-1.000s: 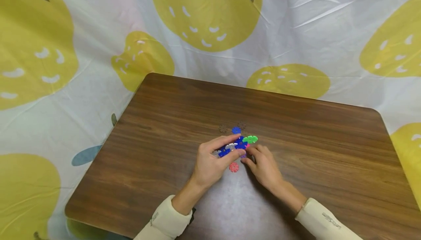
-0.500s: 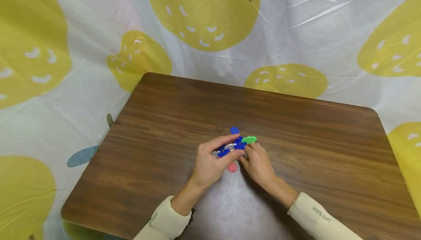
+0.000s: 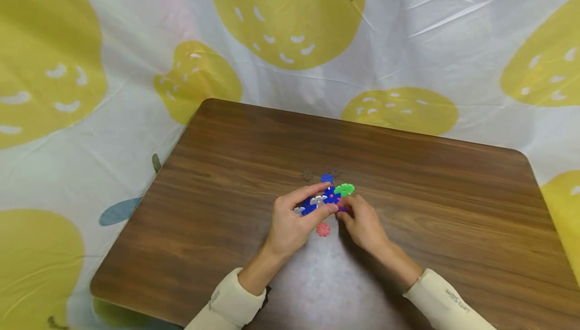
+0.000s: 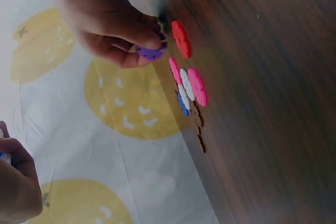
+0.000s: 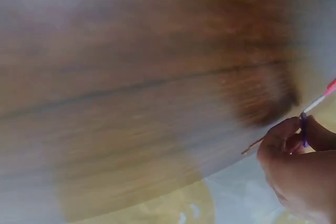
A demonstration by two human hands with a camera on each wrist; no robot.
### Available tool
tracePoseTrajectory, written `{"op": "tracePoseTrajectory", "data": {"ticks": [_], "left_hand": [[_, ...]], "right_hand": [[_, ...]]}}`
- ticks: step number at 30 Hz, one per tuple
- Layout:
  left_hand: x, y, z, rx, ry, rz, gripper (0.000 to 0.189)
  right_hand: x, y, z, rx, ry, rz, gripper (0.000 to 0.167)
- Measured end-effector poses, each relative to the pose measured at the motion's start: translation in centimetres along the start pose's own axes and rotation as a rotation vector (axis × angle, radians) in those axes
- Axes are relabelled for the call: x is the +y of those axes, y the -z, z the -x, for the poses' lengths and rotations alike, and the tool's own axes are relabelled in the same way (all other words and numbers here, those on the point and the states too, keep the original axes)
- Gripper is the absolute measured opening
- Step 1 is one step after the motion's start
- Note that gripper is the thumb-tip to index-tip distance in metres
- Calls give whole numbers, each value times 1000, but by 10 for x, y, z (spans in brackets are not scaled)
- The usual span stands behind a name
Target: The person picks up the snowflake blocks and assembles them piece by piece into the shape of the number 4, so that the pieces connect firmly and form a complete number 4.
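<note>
My left hand (image 3: 290,224) holds a joined row of notched snowflake discs above the table, its thumb and forefinger on either side. White discs (image 3: 318,200) and blue discs (image 3: 332,195) make up the row, with a green disc (image 3: 345,189) at its right end. Just right of it, my right hand (image 3: 367,224) pinches a purple snowflake disc (image 4: 152,52) between thumb and fingers, clear of the table in the left wrist view. In the right wrist view the purple disc (image 5: 304,129) appears edge-on. Part of my left hand (image 4: 18,182) shows at that left wrist view's edge.
Loose discs lie on the wooden table (image 3: 430,209): a red one (image 3: 323,229) near me, a blue one (image 3: 327,178) and brown ones (image 3: 308,175) beyond. Pink discs (image 4: 197,86) and white discs (image 4: 187,84) overlap there too. A patterned cloth (image 3: 290,83) hangs behind.
My right hand has reached in among the loose discs below the row and drawn back slightly, now with the purple disc in its fingers. The left hand and its row barely moved.
</note>
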State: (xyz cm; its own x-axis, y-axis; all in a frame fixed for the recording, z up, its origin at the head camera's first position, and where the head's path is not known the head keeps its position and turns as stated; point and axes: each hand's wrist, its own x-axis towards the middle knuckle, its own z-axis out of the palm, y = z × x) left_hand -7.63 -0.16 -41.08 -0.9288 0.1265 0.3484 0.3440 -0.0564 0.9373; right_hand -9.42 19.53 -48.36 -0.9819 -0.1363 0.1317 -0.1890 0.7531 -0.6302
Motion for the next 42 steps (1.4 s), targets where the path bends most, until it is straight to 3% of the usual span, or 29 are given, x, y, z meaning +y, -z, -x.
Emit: {"op": "tracePoseTrajectory", "data": {"ticks": [6,13,18,31,42], "left_hand": [[-2,0,0,-9,-25,17,40],[-1,0,0,-7,-21,6,38],[-1,-1,0,2,-19,5,37],[1,-4,1,-10,-32,7,36],[2,-8,3,-15,-37,16,35]], "right_hand": [[-9,27,3,47,11,-99,10],[-33,65,7,130,9,-239,21],[-45,83,10,218,58,-305,21],[-57,99,16,348,189,-284,26],[-74,106,24,367,230,-324,31]]}}
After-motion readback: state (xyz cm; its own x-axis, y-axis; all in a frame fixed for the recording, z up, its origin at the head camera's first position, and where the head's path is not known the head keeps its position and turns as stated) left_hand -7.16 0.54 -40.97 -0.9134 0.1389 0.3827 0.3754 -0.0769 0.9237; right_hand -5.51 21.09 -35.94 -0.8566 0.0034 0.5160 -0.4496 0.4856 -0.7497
